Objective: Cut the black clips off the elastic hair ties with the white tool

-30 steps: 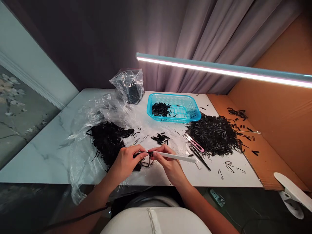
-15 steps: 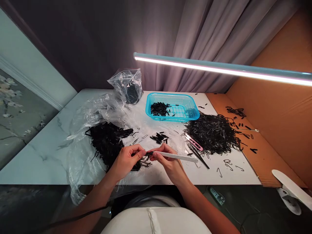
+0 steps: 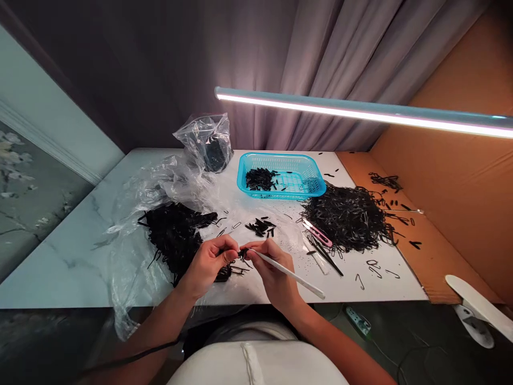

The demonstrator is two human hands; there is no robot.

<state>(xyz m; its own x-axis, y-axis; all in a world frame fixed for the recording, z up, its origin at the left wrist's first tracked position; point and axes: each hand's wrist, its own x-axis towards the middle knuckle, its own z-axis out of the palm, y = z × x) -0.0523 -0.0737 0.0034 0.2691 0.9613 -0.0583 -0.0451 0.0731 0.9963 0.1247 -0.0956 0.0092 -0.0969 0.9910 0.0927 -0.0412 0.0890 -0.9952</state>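
At the table's front, my left hand (image 3: 210, 263) pinches a small black looped piece (image 3: 242, 254) between thumb and fingers; its exact kind is too small to tell. My right hand (image 3: 276, 275) is closed around a slim white stick-like tool (image 3: 298, 277), whose tip meets the black piece. Both sets of fingertips nearly touch. Under and beside my left hand lies a heap of black strip-like pieces (image 3: 172, 238) on clear plastic. Just beyond the hands is a small pile of short black pieces (image 3: 261, 226).
A blue plastic basket (image 3: 281, 194) holds more short black pieces. To the right are a tangled heap of black loops (image 3: 347, 219), a pink-handled cutter (image 3: 318, 233) and black tweezers (image 3: 329, 258). A clear bag (image 3: 206, 141) stands behind. A lamp tube (image 3: 352, 111) hangs above.
The white tool's rear end has swung downward, so it slants more steeply. My right hand has turned with it, while my left hand stays nearly in place.
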